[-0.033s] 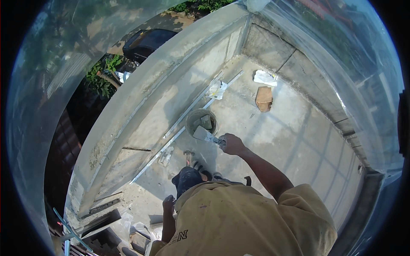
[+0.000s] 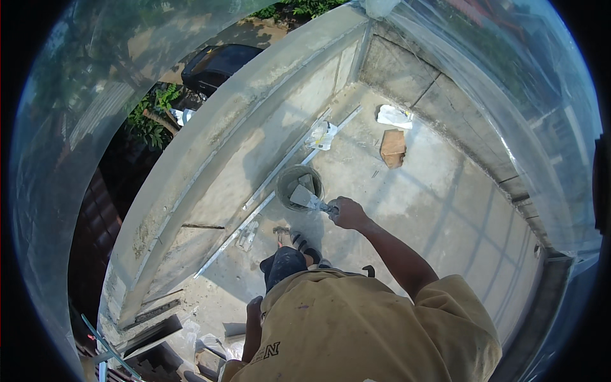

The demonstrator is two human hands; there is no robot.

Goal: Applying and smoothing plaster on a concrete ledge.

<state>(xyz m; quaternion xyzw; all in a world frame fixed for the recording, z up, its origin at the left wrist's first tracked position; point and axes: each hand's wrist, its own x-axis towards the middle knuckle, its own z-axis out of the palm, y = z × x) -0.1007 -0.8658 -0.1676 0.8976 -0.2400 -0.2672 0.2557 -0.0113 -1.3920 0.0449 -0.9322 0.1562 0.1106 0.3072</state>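
My right hand (image 2: 347, 212) is closed round the handle of a wide-bladed putty knife (image 2: 303, 197). Its pale blade reaches over a round grey bucket (image 2: 282, 181), partly covering the view inside. Within the bucket lies another flat grey piece (image 2: 307, 183), whose kind I cannot make out. My left hand (image 2: 254, 305) hangs low beside my body, near my thigh, and its fingers are too hidden to read.
Long metal strips (image 2: 237, 233) lie along the low plastered wall (image 2: 213, 153) to the left. Beyond the bucket are a crumpled white bag (image 2: 321, 135), a brown block-like object (image 2: 393, 148) and a white sack (image 2: 394, 116). Clear plastic sheeting (image 2: 534, 95) surrounds the area.
My legs and feet have shifted slightly, so more of a sandalled foot shows. The putty knife has barely moved over the bucket. My left hand stays low.
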